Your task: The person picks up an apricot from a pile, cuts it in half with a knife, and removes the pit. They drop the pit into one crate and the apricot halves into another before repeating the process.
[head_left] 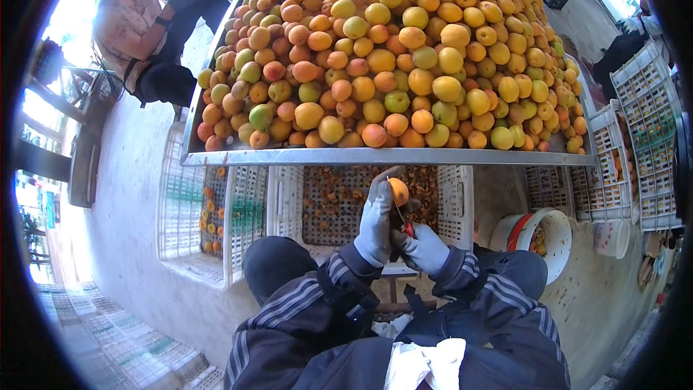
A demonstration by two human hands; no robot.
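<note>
My left hand [375, 222], in a pale work glove, is closed around an orange apricot [398, 191] above my lap. A gloved right hand [424, 248] beside it grips a small knife with a red handle [409, 230]. The thin blade points up toward the fruit, right at its lower side. Below and beyond both hands stands a white plastic crate [284, 198] with a layer of orange apricot pieces on its bottom. Just ahead, a metal-edged table [390, 157] bears a big heap of whole apricots [382, 61], yellow to reddish.
To the left, another white crate [171, 206] has several apricot pieces in it. A white bucket with a red band [556, 245] lies tilted at the right, near stacked crates [646, 115]. Another person [137, 18] sits at the table's far left.
</note>
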